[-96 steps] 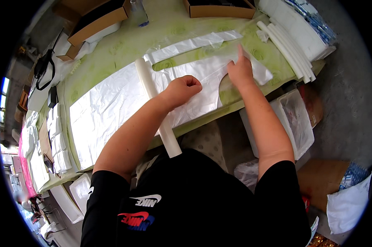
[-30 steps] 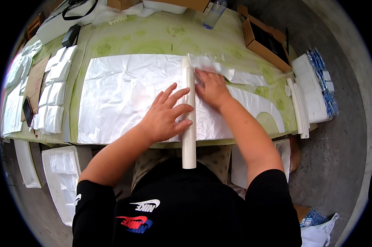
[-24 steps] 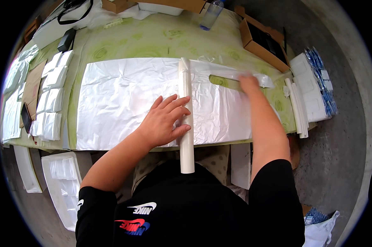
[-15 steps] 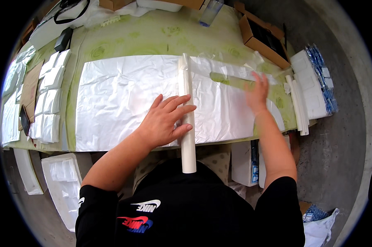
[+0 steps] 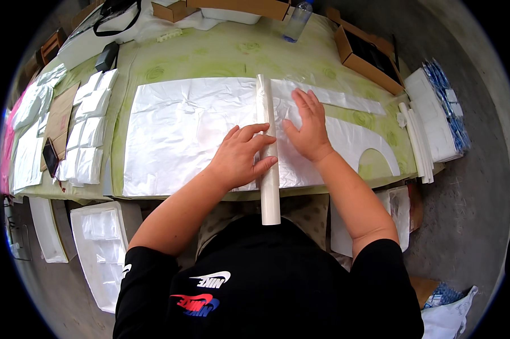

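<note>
A thin white plastic sheet (image 5: 187, 127), shaped like a disposable apron with a curved cut-out and strap-like strips on the right, lies spread over the table. Across its middle, running from the far edge to past the table's near edge, is a whitish tube (image 5: 270, 195). My left hand (image 5: 241, 155) rests on the tube, its fingers spread over the top and the thumb against it lower down. Just to the right of the tube, my right hand (image 5: 310, 127) lies on or just above the sheet, fingers extended, holding nothing.
Folded white packets (image 5: 88, 130) stand in rows at left, beside a cardboard piece and a dark phone (image 5: 50, 158). At far right are white rolls (image 5: 417, 144), stacked white packs (image 5: 433, 118) and an open cardboard box (image 5: 368, 59). A clear bottle (image 5: 298, 22) stands at the back.
My right hand has moved left from the strips toward the tube. The upper strip now lies straighter and flatter. My left hand stays on the tube; the whole view has shifted slightly.
</note>
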Tool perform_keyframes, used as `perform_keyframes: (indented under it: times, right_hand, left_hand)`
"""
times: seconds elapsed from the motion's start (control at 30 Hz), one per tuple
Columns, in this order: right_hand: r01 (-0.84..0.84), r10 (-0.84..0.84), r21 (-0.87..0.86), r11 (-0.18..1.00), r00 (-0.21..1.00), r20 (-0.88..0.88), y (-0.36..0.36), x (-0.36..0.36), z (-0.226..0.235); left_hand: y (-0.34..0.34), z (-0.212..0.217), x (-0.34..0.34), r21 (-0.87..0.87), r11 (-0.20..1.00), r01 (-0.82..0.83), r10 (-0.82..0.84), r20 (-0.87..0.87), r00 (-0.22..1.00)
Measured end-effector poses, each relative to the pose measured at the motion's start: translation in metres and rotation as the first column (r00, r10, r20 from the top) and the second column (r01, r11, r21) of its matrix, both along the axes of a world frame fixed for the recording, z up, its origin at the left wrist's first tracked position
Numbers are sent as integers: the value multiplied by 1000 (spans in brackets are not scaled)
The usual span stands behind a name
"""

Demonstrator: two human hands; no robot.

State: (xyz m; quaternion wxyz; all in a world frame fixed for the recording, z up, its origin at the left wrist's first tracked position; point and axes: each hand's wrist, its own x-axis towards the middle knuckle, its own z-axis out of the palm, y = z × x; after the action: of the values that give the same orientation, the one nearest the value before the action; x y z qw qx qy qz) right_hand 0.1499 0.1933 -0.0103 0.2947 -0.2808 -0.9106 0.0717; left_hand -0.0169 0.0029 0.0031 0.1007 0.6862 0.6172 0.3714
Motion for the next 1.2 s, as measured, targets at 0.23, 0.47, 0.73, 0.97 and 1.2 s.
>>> perform_keyframes:
  times: [0.23, 0.47, 0.73, 0.97, 1.2]
  right_hand:
    - [568, -465, -217, 794, 797, 385, 41, 13, 14]
    - [284, -256, -113, 952, 942, 216, 41, 9, 0]
    - [-443, 489, -342, 829, 871, 56, -115, -11, 35]
    - [-474, 401, -308, 824, 874, -273, -134, 3, 30]
    - [-661, 603, -297, 689, 750, -271, -150, -9, 30]
  left_hand:
    - [4, -3, 1, 116, 992, -43, 44, -3, 999]
    - [6, -3, 1, 107, 994, -33, 29, 34, 999]
    - [-3, 4, -21, 445, 895, -41, -48, 188, 981]
    - [4, 24, -33, 2, 933, 360, -360, 4, 933]
    - [-32, 5, -51, 188, 981, 45, -123, 428, 895]
